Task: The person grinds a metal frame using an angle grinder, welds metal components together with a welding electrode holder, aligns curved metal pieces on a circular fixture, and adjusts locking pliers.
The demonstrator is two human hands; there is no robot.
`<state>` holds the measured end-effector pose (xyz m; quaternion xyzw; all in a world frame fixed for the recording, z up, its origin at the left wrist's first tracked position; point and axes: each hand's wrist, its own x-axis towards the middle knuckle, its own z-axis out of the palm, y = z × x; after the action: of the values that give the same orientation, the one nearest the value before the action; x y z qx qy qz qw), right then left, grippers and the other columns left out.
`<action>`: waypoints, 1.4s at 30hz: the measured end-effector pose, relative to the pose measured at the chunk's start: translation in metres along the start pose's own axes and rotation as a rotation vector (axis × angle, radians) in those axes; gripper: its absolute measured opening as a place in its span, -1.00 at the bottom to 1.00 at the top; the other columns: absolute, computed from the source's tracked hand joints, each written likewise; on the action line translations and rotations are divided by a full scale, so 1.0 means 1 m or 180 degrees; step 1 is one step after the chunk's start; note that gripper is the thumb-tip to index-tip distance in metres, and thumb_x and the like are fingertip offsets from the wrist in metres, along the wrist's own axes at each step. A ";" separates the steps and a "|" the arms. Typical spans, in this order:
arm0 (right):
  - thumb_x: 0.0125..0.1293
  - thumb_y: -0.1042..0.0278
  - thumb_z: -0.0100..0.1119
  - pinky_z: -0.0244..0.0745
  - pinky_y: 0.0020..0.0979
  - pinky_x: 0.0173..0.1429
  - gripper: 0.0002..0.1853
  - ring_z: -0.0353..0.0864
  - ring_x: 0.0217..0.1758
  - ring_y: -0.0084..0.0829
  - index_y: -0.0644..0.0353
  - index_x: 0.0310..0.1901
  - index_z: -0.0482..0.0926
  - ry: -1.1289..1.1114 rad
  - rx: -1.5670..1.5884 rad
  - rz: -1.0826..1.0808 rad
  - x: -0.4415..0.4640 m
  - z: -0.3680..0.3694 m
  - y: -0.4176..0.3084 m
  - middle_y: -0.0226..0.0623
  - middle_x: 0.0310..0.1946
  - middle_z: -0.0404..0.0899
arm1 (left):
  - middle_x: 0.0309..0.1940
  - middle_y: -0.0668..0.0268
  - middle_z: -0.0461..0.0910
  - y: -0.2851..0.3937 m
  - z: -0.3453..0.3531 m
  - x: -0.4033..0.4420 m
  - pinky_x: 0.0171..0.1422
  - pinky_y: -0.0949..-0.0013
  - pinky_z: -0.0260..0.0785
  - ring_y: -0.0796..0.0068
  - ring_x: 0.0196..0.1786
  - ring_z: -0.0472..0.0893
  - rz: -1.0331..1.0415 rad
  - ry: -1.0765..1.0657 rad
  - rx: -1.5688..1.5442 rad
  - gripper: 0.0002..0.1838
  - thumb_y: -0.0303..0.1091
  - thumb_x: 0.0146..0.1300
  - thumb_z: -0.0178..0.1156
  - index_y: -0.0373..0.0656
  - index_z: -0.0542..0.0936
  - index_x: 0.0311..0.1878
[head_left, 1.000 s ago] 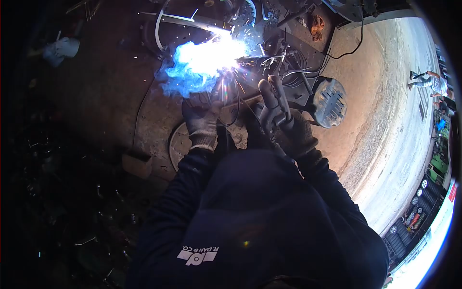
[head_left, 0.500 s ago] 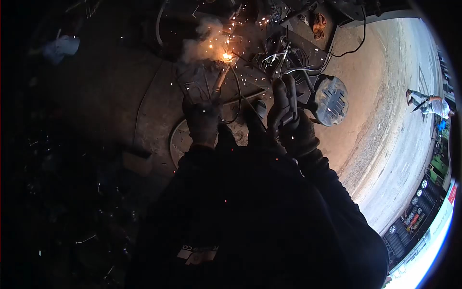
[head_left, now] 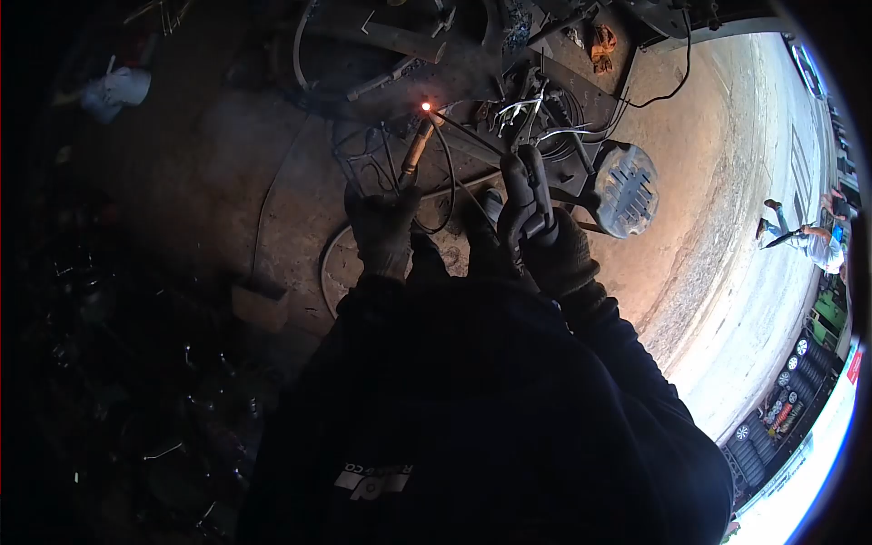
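My gloved right hand point(head_left: 559, 250) is closed around the handle of a welding electrode holder point(head_left: 527, 195). From its jaw a thin dark electrode point(head_left: 472, 134) runs up and left towards a small red glowing spot point(head_left: 426, 107). Just below that spot is the upper end of a metal tube point(head_left: 419, 150), tilted and orange-brown. My gloved left hand point(head_left: 381, 232) is closed at the tube's lower end, its fingers partly lost in shadow. Thin bent rods point(head_left: 368, 154) stand beside this hand, and a cable point(head_left: 450, 182) loops between both hands.
Dark steel pieces and a thick pipe point(head_left: 400, 41) lie ahead. Wires and coiled cable point(head_left: 563, 118) are heaped right of them, near a round slotted metal plate point(head_left: 625, 191). A box point(head_left: 260, 307) sits on the floor at left. On the road, a person point(head_left: 817, 245) is walking.
The bright arc, flying sparks and smoke have mostly gone, leaving a red glow. My right hand and the holder have shifted slightly left. The person on the road has moved.
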<state>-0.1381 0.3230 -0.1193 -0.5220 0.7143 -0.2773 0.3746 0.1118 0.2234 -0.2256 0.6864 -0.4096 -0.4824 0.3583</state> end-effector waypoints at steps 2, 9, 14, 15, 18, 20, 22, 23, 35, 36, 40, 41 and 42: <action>0.30 0.29 0.34 0.63 -0.28 -0.03 -0.42 0.74 -0.08 -0.24 0.12 0.33 0.43 -0.0004 0.0012 0.0010 0.000 0.000 0.000 -0.13 0.04 0.63 | -0.03 0.24 0.31 0.011 -0.002 -0.005 -0.01 0.43 0.52 0.46 -0.08 0.51 -0.0258 -0.0059 -0.0093 0.22 -0.42 0.02 0.61 -0.41 -0.09 0.57; 0.31 0.30 0.33 0.64 -0.28 -0.03 -0.42 0.75 -0.09 -0.26 0.12 0.34 0.41 -0.0032 -0.0016 -0.0003 0.000 0.000 -0.001 -0.14 0.10 0.61 | 0.00 0.21 0.28 0.032 -0.001 -0.016 0.04 0.39 0.54 0.43 -0.06 0.51 -0.0406 -0.0039 -0.0441 0.22 -0.46 0.03 0.59 -0.41 -0.11 0.57; 0.32 0.31 0.33 0.64 -0.29 -0.03 -0.42 0.75 -0.10 -0.27 0.12 0.35 0.40 -0.0141 -0.0134 -0.0325 0.011 0.003 -0.003 -0.15 0.14 0.60 | -0.35 0.39 0.41 0.020 0.003 -0.013 -0.11 0.38 0.53 0.53 -0.26 0.52 -0.0999 0.0223 -0.2776 0.06 -0.40 0.05 0.59 -0.27 0.12 0.53; 0.32 0.32 0.33 0.64 -0.29 -0.03 -0.42 0.75 -0.10 -0.28 0.12 0.35 0.40 -0.0181 -0.0154 -0.0419 0.016 0.004 -0.005 -0.15 0.15 0.60 | -0.45 0.43 0.44 0.020 0.004 -0.013 -0.16 0.39 0.52 0.55 -0.33 0.52 -0.1200 0.0316 -0.3497 0.02 -0.37 0.06 0.58 -0.24 0.17 0.52; 0.32 0.32 0.33 0.64 -0.29 -0.03 -0.41 0.75 -0.11 -0.28 0.12 0.36 0.39 -0.0270 -0.0194 -0.0515 0.022 0.007 -0.008 -0.15 0.17 0.59 | -0.24 0.36 0.52 0.026 0.004 -0.023 0.07 0.29 0.54 0.40 -0.15 0.58 0.0148 0.0235 -0.0647 -0.02 -0.47 0.03 0.61 -0.15 0.24 0.50; 0.32 0.33 0.33 0.65 -0.29 -0.03 -0.41 0.75 -0.11 -0.29 0.12 0.36 0.39 -0.0282 -0.0204 -0.0502 0.022 0.011 0.001 -0.16 0.19 0.58 | -0.08 0.32 0.53 0.041 0.004 -0.027 0.08 0.31 0.52 0.42 -0.08 0.57 -0.0318 0.0402 -0.0652 0.02 -0.51 -0.01 0.62 -0.15 0.23 0.50; 0.31 0.30 0.34 0.62 -0.30 0.04 -0.49 0.72 -0.08 -0.31 0.19 0.25 0.44 -0.0223 -0.0265 -0.0484 0.014 0.019 0.025 -0.16 0.04 0.62 | -0.01 0.30 0.52 0.038 0.002 -0.024 0.06 0.35 0.51 0.46 -0.06 0.55 -0.0251 0.0263 -0.0663 0.03 -0.51 -0.01 0.62 -0.16 0.21 0.51; 0.30 0.28 0.34 0.60 -0.31 0.07 -0.53 0.71 -0.06 -0.31 0.23 0.19 0.47 -0.0195 -0.0296 -0.0475 0.011 0.024 0.037 -0.15 -0.03 0.64 | -0.01 0.29 0.52 0.034 0.002 -0.024 0.05 0.36 0.51 0.46 -0.06 0.55 -0.0126 0.0272 -0.0661 0.04 -0.51 -0.02 0.62 -0.16 0.21 0.51; 0.28 0.40 0.27 0.57 -0.27 0.06 -0.58 0.67 -0.06 -0.31 0.20 0.16 0.47 0.0329 0.0516 0.0147 0.016 -0.001 0.000 -0.17 -0.04 0.64 | -0.48 0.31 0.50 0.011 0.014 0.000 0.09 0.02 0.55 0.29 -0.14 0.64 0.0180 0.0161 -0.0202 -0.42 -0.17 0.22 0.41 -0.34 0.43 0.14; 0.27 0.40 0.27 0.57 -0.26 0.06 -0.60 0.67 -0.05 -0.30 0.20 0.14 0.49 0.0411 0.0513 0.0169 0.018 -0.004 -0.005 -0.18 -0.06 0.65 | -0.47 0.33 0.50 0.010 0.013 0.002 0.05 0.10 0.54 0.34 -0.16 0.62 0.0140 0.0191 -0.0174 -0.28 -0.17 0.16 0.45 -0.37 0.33 0.24; 0.25 0.43 0.26 0.56 -0.23 0.05 -0.66 0.68 -0.04 -0.28 0.18 0.07 0.54 0.0561 0.0434 0.0125 0.018 -0.008 0.001 -0.23 -0.10 0.67 | -0.43 0.40 0.49 0.020 0.009 0.000 -0.05 0.35 0.50 0.49 -0.22 0.57 0.0035 0.0270 -0.0105 0.18 -0.18 -0.02 0.56 -0.45 0.02 0.52; 0.26 0.44 0.27 0.56 -0.23 0.06 -0.67 0.68 -0.04 -0.30 0.18 0.07 0.54 0.0587 0.0379 0.0075 0.016 -0.008 0.009 -0.23 -0.09 0.67 | -0.21 0.28 0.41 0.030 0.006 -0.004 0.01 0.34 0.50 0.43 -0.11 0.53 -0.0153 0.0182 -0.0010 0.18 -0.20 -0.01 0.58 -0.42 0.02 0.54; 0.26 0.46 0.27 0.56 -0.25 0.06 -0.67 0.67 -0.05 -0.32 0.18 0.06 0.54 0.0626 0.0266 -0.0009 0.015 -0.008 0.014 -0.25 -0.08 0.67 | 0.01 0.17 0.32 0.038 0.004 -0.008 0.07 0.34 0.49 0.36 0.00 0.49 -0.0339 0.0091 0.0086 0.19 -0.22 0.00 0.60 -0.38 0.01 0.55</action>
<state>-0.1553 0.3126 -0.1295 -0.4772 0.7347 -0.3571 0.3238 0.0982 0.2145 -0.1898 0.7188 -0.3738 -0.4854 0.3286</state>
